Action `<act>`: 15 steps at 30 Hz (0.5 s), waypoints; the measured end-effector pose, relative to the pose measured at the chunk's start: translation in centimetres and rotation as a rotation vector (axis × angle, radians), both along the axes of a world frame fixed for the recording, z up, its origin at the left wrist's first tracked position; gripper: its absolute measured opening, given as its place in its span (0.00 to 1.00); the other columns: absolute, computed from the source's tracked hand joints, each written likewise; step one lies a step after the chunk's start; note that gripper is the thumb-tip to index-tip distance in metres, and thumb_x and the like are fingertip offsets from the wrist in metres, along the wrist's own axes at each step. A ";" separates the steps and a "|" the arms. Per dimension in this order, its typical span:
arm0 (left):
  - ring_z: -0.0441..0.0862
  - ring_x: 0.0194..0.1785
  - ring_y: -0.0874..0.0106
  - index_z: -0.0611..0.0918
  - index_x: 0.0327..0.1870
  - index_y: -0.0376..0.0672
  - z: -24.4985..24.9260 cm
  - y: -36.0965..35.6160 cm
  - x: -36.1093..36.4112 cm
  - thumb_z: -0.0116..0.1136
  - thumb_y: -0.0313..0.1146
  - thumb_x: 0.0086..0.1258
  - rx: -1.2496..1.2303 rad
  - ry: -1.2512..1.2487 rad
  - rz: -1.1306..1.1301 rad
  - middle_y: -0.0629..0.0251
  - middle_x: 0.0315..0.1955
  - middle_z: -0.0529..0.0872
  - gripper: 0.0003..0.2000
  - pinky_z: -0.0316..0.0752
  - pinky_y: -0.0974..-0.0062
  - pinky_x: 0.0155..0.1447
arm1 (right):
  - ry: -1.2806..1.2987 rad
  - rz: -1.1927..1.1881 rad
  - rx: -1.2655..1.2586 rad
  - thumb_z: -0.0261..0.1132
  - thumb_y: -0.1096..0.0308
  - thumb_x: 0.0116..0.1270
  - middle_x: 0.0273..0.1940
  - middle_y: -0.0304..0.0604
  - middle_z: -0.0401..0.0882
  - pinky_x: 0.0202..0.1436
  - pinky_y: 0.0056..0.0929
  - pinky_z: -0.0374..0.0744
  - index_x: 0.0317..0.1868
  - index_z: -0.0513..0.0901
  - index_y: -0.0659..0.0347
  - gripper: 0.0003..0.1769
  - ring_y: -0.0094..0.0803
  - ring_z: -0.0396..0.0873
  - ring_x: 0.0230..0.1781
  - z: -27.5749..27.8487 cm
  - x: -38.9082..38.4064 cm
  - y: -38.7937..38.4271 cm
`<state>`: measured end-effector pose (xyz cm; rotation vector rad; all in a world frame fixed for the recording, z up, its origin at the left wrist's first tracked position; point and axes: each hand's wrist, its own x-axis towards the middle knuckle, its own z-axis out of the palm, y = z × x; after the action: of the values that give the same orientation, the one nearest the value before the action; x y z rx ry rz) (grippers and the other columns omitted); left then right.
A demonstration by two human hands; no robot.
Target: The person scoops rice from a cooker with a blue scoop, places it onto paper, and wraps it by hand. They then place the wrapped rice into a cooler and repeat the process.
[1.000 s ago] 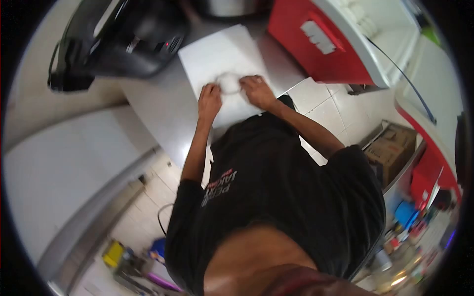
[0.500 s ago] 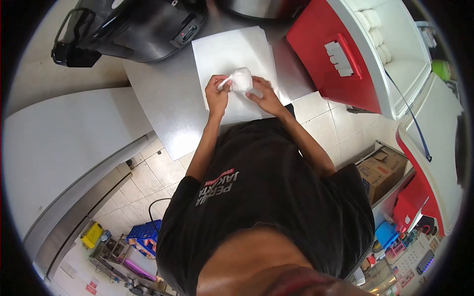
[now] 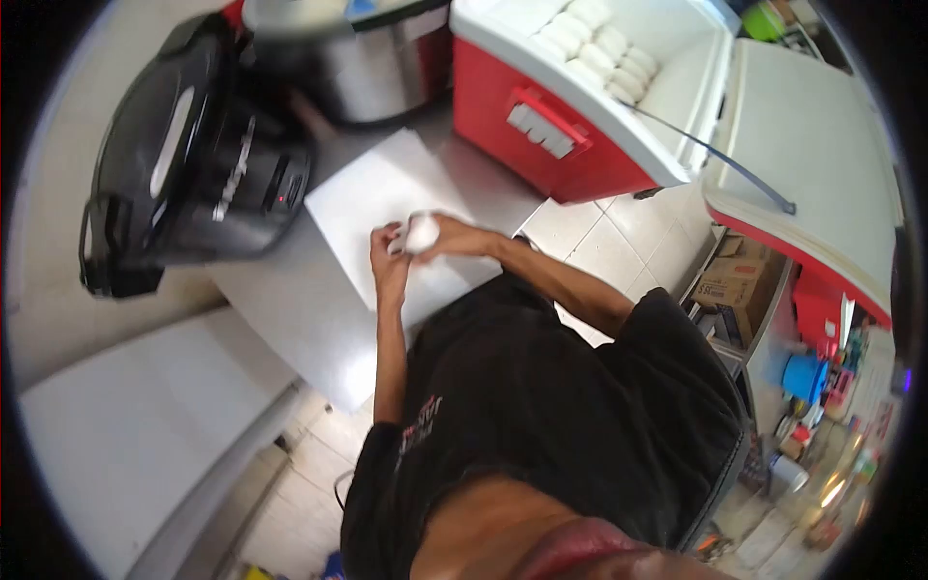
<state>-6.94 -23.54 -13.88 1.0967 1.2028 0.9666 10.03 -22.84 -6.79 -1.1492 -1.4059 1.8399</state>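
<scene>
Between my hands is a small round white bundle (image 3: 422, 233), which looks like a filled plastic bag with a twisted neck. My left hand (image 3: 389, 259) is closed at the bundle's left side, where the neck is; its fingertips are blurred. On the other side my right hand (image 3: 456, 238) curls around the bundle's body. Both hands are just above a stack of white paper sheets (image 3: 362, 188) lying on the metal table (image 3: 280, 290).
A red cooler box (image 3: 493, 111) stands open at the back right, with several rows of white bundles (image 3: 590, 43) inside. Its lid (image 3: 812, 145) hangs open to the right. A black rice cooker (image 3: 213, 184) is at left, beside a large steel pot (image 3: 387, 68). Cardboard boxes (image 3: 739, 285) sit lower right.
The view has swung, bringing more of the cooler's inside and the steel pot into sight. My right hand has closed further around the bundle; my left stays at its neck.
</scene>
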 end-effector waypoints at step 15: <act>0.64 0.63 0.55 0.75 0.47 0.42 -3.2 -1.0 0.9 0.66 0.35 0.56 0.519 0.786 -0.088 0.57 0.62 0.66 0.19 0.58 0.53 0.64 | -0.491 0.021 0.797 0.74 0.59 0.48 0.37 0.56 0.82 0.37 0.48 0.79 0.53 0.68 0.65 0.35 0.46 0.83 0.36 33.5 4.2 12.2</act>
<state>-6.03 -24.53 -17.08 2.0501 1.5357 0.8135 14.21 -10.67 26.73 -1.1605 -2.1434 0.8359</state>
